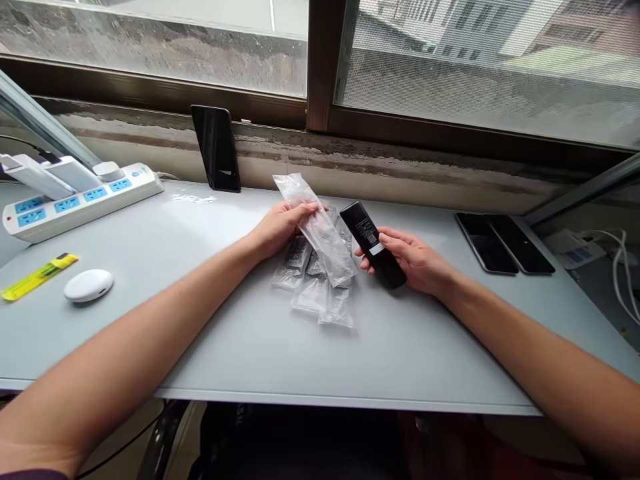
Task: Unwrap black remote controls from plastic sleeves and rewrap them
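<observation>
My left hand [285, 227] is closed on the upper part of a clear plastic bag [327, 243], with the thumb on top; the bag slants down to the right and looks flat. Under it lies a small pile of clear bags [310, 293], several of them with dark long things inside. In my right hand [413, 260] is a black remote control [373, 243], gripped with the thumb on its near face. White print, a square code and a white sticker show on that face. The remote is tilted and apart from the plastic bag.
A white power strip [85, 203] with plugged-in chargers stands at the left. Near it lie a yellow packet [40, 277] and a white oval case [89, 285]. One phone [216, 148] leans against the wall; two dark phones [503, 243] lie at the right.
</observation>
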Motion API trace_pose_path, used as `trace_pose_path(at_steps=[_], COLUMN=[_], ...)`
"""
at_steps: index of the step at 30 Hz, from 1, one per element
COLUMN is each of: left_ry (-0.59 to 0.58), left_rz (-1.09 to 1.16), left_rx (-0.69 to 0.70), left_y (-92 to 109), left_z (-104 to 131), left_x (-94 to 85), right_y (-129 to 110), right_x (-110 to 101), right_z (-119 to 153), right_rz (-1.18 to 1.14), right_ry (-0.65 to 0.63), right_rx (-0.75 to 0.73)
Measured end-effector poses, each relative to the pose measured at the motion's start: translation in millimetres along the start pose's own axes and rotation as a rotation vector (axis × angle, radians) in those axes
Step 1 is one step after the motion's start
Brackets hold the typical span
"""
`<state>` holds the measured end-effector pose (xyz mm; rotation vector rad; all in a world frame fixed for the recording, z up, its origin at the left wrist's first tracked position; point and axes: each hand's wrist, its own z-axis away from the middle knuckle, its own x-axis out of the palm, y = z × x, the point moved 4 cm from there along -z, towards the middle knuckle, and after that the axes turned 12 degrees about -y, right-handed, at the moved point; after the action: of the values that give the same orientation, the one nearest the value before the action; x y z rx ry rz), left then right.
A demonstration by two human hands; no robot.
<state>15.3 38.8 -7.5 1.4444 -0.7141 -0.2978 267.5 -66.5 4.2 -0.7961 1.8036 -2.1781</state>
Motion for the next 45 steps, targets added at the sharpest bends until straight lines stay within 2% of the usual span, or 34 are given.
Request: trace_pose_path(at_steps=[28, 36, 45], left_ry=[0.007, 0.015, 0.045], left_rz=[-0.025, -0.015, -0.006], left_rx=[-0.01, -0.01, -0.019], left_y=[0.8, 2.7, 4.4], left_z=[1.0, 1.6, 1.9], left_x=[-0.9, 1.0, 0.5], right_y=[-1.2, -0.6, -1.2], right_x=[1.1, -5.1, -7.4], right_z=[0.5, 1.5, 1.0], right_rz=[0.012, -0.016, 0.067], right_ry=[0.012, 0.034, 0.021], right_rx=[0.002, -0.041, -0.01])
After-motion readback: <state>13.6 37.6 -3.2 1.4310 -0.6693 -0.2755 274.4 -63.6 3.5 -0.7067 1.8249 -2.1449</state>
